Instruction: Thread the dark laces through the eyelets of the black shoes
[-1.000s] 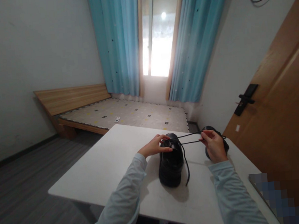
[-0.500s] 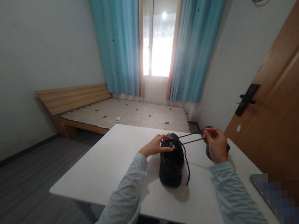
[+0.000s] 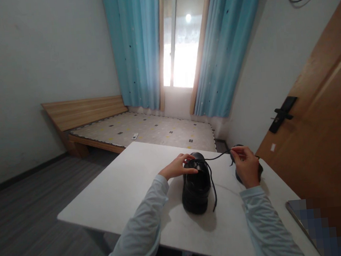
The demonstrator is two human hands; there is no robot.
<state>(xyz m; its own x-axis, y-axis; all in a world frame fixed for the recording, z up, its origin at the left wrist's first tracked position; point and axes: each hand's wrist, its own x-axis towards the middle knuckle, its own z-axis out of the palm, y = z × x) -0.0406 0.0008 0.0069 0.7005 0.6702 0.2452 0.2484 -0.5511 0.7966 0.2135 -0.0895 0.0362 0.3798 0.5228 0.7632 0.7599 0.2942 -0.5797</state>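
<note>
A black lace-up shoe (image 3: 196, 199) stands on the white table (image 3: 110, 189), its heel towards me. My left hand (image 3: 175, 168) is closed on the shoe's upper near the laces, thumb at the opening and fingers over the far side. My right hand (image 3: 248, 168) pinches a black shoelace (image 3: 217, 156) that runs slightly slack from the shoe. Down the shoe's right side hangs another lace end (image 3: 214, 188), which lies on the table. A second black shoe (image 3: 239, 175) sits behind my right hand, partly hidden by it.
A flat, thin-edged object (image 3: 297, 216), partly pixelated, lies at the table's right edge. Past the table is a bed (image 3: 155, 131) with a white remote (image 3: 134, 136) on it. The wooden door (image 3: 317, 131) stands close on the right.
Two taut lace strands ran to my right hand before; now a single, looser strand does, and a loose end shows near the second shoe. My hands have hardly moved.
</note>
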